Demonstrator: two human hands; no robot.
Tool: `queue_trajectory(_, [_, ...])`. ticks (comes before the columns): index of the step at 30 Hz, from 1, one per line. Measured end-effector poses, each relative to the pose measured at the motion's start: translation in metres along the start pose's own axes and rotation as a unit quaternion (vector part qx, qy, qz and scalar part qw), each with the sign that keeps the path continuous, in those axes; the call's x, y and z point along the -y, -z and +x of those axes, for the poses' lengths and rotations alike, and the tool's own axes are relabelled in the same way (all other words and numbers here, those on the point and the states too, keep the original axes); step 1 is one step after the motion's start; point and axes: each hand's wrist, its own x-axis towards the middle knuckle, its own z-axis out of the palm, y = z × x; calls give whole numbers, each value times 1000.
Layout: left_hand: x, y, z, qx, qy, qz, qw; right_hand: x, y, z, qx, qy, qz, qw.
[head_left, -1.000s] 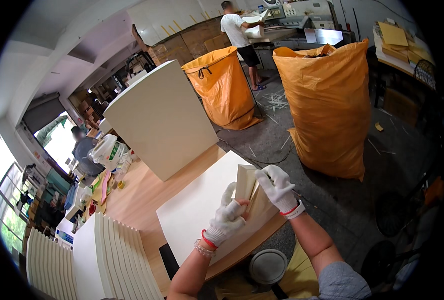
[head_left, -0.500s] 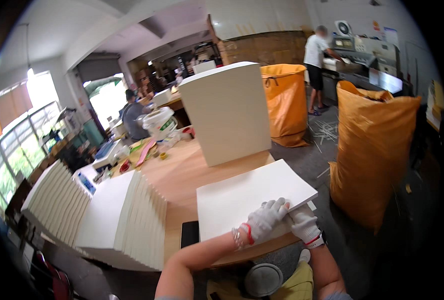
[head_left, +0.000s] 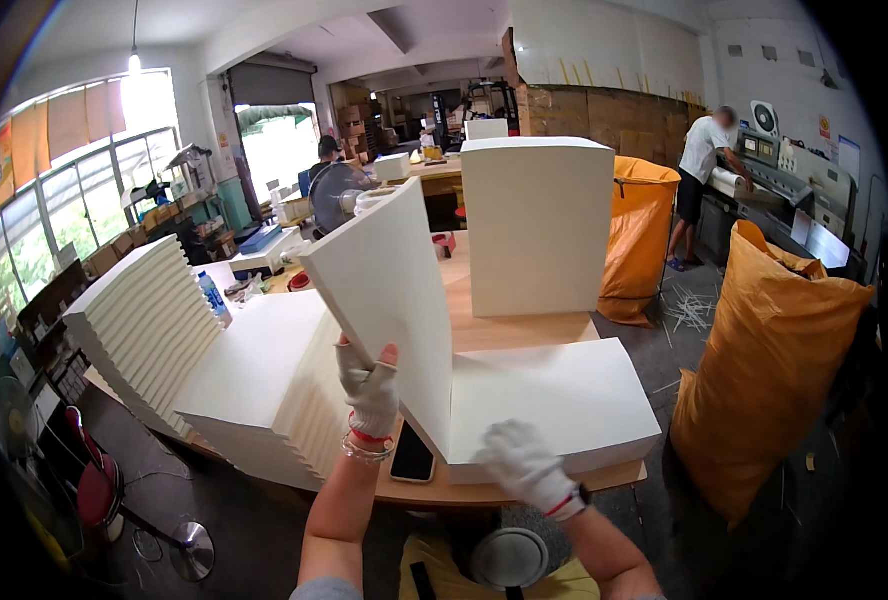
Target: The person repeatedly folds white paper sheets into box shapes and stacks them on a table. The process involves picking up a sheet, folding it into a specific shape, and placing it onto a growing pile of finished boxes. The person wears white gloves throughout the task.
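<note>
My left hand (head_left: 369,388), in a white fingerless glove, grips the lower edge of a thick bundle of white paper sheets (head_left: 389,295) and holds it up tilted above the wooden table (head_left: 524,330). My right hand (head_left: 522,466), also gloved, rests on the near edge of a flat white paper stack (head_left: 554,405) lying on the table. A dark phone (head_left: 412,458) lies on the table between my hands. Fanned piles of white paper bundles (head_left: 254,385) sit to the left of the lifted bundle.
A tall white paper block (head_left: 536,228) stands at the table's far side. Two stuffed orange sacks (head_left: 779,365) (head_left: 639,235) stand on the right. A person (head_left: 699,175) works at a machine at back right. More fanned stacks (head_left: 139,320) lie left.
My view has swung left. My left hand has lifted a bundle of sheets off the flat stack and raised it upright, while my right hand stayed low at the stack's near edge.
</note>
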Motion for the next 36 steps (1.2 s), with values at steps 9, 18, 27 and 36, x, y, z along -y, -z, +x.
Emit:
queue_trajectory(9, [-42, 0, 36, -83, -24, -14, 996, 25, -44, -3, 87, -91, 32, 992])
queue_trajectory(18, [-112, -35, 9, 70, -468, 178, 863, 57, -106, 110, -202, -39, 379, 902])
queue_trajectory(27, [-125, 44, 92, 257, -204, 315, 890, 92, -151, 199, -116, -110, 587, 794])
queue_trajectory(36, [-117, 356, 90, 88, 188, 665, 717, 124, -144, 227, 151, -249, 352, 890])
